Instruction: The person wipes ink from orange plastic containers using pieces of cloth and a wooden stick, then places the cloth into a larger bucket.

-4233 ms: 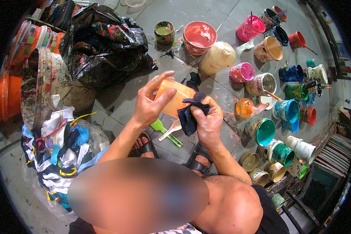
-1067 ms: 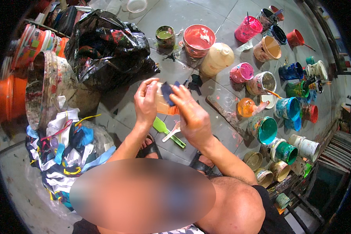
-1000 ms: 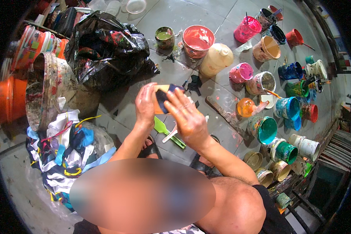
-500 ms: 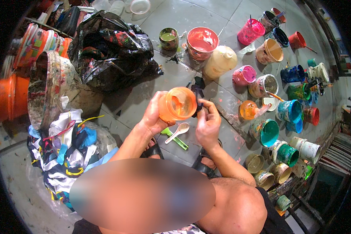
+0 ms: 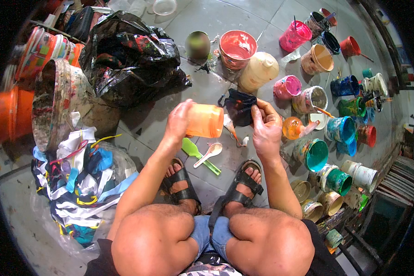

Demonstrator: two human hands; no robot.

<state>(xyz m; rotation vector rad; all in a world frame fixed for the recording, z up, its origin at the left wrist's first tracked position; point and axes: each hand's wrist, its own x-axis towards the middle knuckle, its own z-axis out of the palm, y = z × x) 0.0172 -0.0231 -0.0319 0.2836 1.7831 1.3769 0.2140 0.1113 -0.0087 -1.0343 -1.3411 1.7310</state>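
The left grip (image 5: 179, 120) is wrapped around the jar (image 5: 207, 121) above the floor (image 5: 216, 14), while the right grip (image 5: 266, 123) pinches the cloth (image 5: 240, 106) nearby; the outside seems mostly wiped, the inside cannot be judged.

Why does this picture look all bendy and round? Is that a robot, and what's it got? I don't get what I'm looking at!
There's no robot here, just a person with bare hands. The person wears cameras on their head, and this view comes from the left one, looking down. Its very wide lens makes straight things look curved near the edge.

The left hand holds an orange container. The right hand pinches a dark cloth.

On the tiled floor, between the hands and the feet, lie a green spatula and a light spoon whose handle crosses it. Over on the right are lots of colourful pots. On the left are a shiny black plastic bag and a heap of cloth strips.
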